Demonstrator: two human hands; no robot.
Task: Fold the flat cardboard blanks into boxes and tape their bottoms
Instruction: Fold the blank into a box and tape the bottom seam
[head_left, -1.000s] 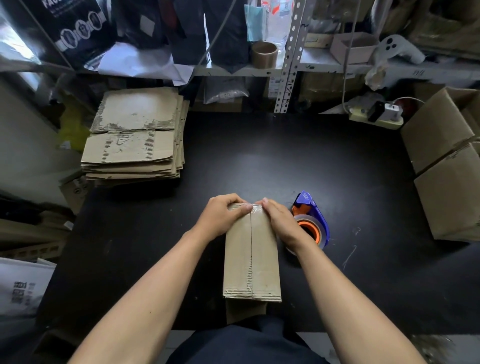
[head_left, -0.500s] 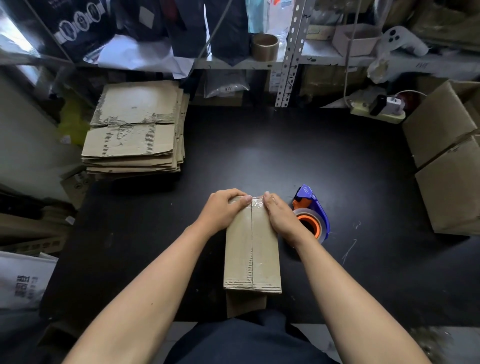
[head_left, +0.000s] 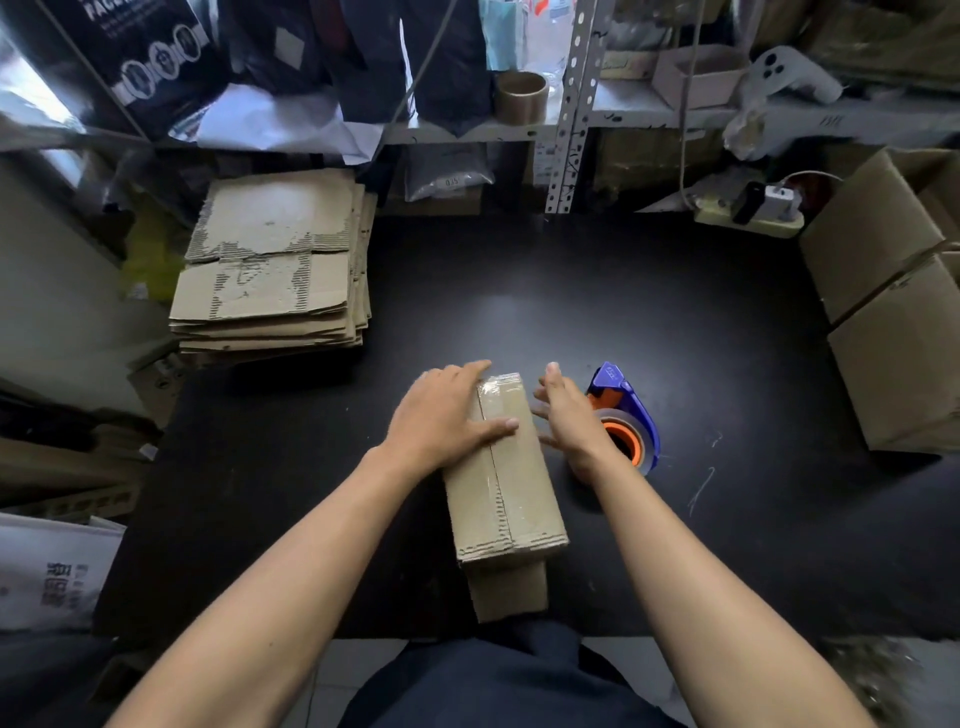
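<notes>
A small folded cardboard box (head_left: 511, 493) stands on the black table (head_left: 675, 364) in front of me, its flaps up with clear tape along the middle seam. My left hand (head_left: 447, 415) lies flat on the box's far left part, fingers straight, thumb across the seam. My right hand (head_left: 569, 415) hovers just right of the box with straight, spread fingers, holding nothing. A blue and orange tape dispenser (head_left: 626, 418) sits right behind my right hand. A stack of flat cardboard blanks (head_left: 275, 270) lies at the table's far left.
Two brown cartons (head_left: 893, 301) stand at the table's right edge. A power strip with plugs (head_left: 748, 213) lies at the back right. Metal shelving (head_left: 571, 104) with a tape roll (head_left: 521, 96) and clutter rises behind the table. A white bag (head_left: 47, 571) sits low on the left.
Both hands were pressing the tape over the box's far edge. Now the left hand lies flat on top, the right hand has lifted off to the side, and the box has turned slightly.
</notes>
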